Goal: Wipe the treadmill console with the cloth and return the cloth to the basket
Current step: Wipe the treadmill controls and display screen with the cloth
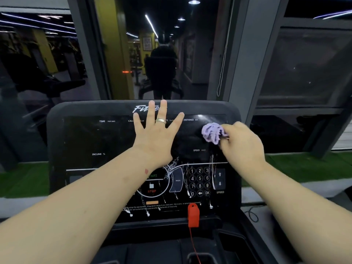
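Left hand (155,134) flat, fingers spread, on treadmill console (91,138); right hand (242,143) pinches bunched purple cloth (212,133) against console's far right.

We see cloth (212,132): lilac, bunched into wrinkled wad, protruding left of fingers that pinch it, pressed on treadmill console (106,138) near upper right corner. Console: black glossy panel, tilted back, white labels, number keypad and STOP button below grip, whitish streaks across lower half.

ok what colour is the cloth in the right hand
Light purple, a bunched cloth gripped by the right hand; the head view shows it.
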### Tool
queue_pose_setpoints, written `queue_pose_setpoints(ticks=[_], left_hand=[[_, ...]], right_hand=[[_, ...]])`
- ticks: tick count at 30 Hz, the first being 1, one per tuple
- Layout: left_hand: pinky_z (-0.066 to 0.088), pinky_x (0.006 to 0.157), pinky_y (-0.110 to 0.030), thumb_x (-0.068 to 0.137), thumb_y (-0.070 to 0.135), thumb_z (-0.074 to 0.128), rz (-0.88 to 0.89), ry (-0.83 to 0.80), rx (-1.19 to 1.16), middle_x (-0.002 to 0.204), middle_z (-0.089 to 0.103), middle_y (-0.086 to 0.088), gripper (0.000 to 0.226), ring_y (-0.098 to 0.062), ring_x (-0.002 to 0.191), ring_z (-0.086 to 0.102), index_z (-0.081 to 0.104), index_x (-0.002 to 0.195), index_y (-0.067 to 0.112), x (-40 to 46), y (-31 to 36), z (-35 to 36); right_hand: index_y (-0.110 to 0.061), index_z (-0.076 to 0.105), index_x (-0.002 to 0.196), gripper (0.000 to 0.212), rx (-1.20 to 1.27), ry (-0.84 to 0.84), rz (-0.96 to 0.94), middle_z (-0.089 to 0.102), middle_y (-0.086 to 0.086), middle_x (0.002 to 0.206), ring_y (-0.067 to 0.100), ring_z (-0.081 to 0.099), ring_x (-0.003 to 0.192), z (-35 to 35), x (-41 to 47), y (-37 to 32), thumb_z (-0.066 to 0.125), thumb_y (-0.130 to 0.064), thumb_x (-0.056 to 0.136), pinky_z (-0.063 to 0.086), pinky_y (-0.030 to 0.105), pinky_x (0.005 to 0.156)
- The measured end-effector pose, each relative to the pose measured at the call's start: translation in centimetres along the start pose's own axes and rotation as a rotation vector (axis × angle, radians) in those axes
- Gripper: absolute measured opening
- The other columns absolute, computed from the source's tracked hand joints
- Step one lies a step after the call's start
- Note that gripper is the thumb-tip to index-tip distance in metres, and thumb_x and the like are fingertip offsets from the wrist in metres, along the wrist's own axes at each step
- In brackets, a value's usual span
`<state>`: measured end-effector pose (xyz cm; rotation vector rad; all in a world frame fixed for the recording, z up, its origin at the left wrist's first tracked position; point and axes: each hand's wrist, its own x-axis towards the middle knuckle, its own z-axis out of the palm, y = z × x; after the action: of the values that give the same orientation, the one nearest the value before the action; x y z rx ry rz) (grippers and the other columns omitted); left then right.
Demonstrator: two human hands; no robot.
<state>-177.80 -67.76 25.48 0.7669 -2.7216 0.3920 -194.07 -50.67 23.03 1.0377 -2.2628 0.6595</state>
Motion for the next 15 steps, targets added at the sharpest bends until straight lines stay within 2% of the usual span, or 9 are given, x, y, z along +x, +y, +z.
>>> queue_pose_setpoints(ticks=[2,5,7,9,12,15], left_hand=[[0.001,0.116,-0.076,0.075,0.031,0.084,-0.011,-0.008,0.0,0.162,-0.034,-0.017,0.13,-0.046,0.148,-0.031,-0.018,0.157,0.039,0.1,0.4,0.0],[0.0,0.116,-0.076,0.073,0.03,0.083,-0.013,-0.006,-0.01,0.162,-0.033,-0.015,0.127,-0.046,0.148,-0.03,-0.012,0.157,0.039,0.4,0.4,-0.3],[-0.001,0.117,-0.074,0.072,0.037,0.084,0.014,0.013,-0.038,0.165,-0.028,-0.011,0.121,-0.044,0.151,-0.027,-0.002,0.157,0.037,0.8,0.5,-0.8],[-0.002,0.118,-0.072,0.069,0.05,0.085,0.045,0.019,-0.055,0.167,-0.026,-0.009,0.122,-0.04,0.152,-0.026,0.002,0.157,0.036,1.2,1.0,-1.4],[-0.002,0.117,-0.074,0.067,0.063,0.085,0.026,0.013,-0.042,0.166,-0.028,-0.011,0.134,-0.042,0.15,-0.029,-0.01,0.158,0.041,1.6,1.8,-1.4],[0.001,0.116,-0.075,0.066,0.064,0.085,0.011,0.016,-0.028,0.165,-0.028,-0.012,0.137,-0.043,0.15,-0.028,-0.014,0.157,0.043,1.7,2.1,-1.1]], right_hand=[[-0.019,0.064,0.083,0.008,0.024,0.029,0.06,0.039,-0.002,0.077,0.031,0.05,0.062,0.4,-1.5,-1.1,0.062,-0.011,0.081,0.035,0.032,0.053],[-0.021,0.066,0.086,0.021,0.05,-0.091,-0.112,0.04,-0.001,0.075,0.028,0.049,0.056,1.7,-5.4,-1.6,0.069,-0.007,0.071,0.031,0.03,0.046],[-0.025,0.07,0.09,0.027,-0.014,-0.128,-0.233,0.043,-0.002,0.075,0.028,0.051,0.056,1.1,-4.5,0.0,0.072,-0.008,0.068,0.029,0.027,0.045],[-0.027,0.068,0.085,0.019,-0.05,-0.079,-0.18,0.04,-0.005,0.074,0.028,0.051,0.058,0.2,-1.9,0.9,0.069,-0.012,0.074,0.028,0.026,0.048],[-0.023,0.065,0.084,0.013,0.028,0.0,0.018,0.039,-0.003,0.076,0.027,0.048,0.06,0.7,-1.9,-0.3,0.064,-0.011,0.079,0.034,0.031,0.049],[-0.019,0.064,0.08,0.019,0.079,-0.023,-0.055,0.039,-0.002,0.074,0.024,0.043,0.055,1.8,-5.8,-0.1,0.07,-0.004,0.071,0.032,0.029,0.044]])
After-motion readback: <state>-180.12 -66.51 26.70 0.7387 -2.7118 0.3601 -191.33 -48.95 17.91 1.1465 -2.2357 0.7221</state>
